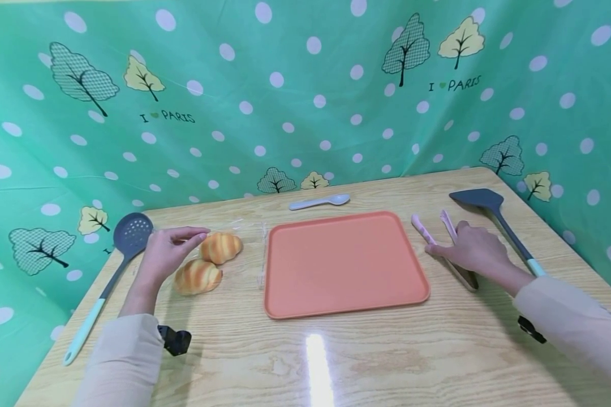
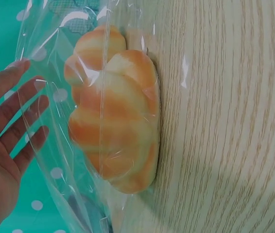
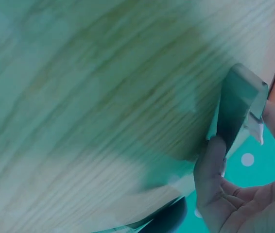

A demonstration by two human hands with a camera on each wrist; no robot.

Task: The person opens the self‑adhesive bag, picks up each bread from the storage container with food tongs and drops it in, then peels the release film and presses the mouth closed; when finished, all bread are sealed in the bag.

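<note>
Two croissant-shaped breads, the nearer one point(image 1: 198, 277) and the farther one point(image 1: 221, 247), lie side by side on the left of the table inside a clear plastic bag point(image 2: 55, 160). My left hand point(image 1: 170, 251) is above and left of them, thumb and index finger close together. In the left wrist view, this hand point(image 2: 6, 126) pinches the bag's loose film, with several fingers showing through it. On the right, my right hand point(image 1: 473, 249) grips metal tongs point(image 1: 465, 276) between thumb and fingers. Their two pinkish handles point(image 1: 424, 229) point away, spread apart. The right wrist view shows the tongs' bent metal end point(image 3: 242, 97).
A salmon-pink tray point(image 1: 346, 263) lies mid-table, with a pale blue spoon point(image 1: 319, 202) behind it. A slotted skimmer point(image 1: 132, 232) is at the far left, and a dark turner point(image 1: 481, 198) lies beyond my right hand. A green polka-dot cloth point(image 1: 295, 113) hangs behind the table.
</note>
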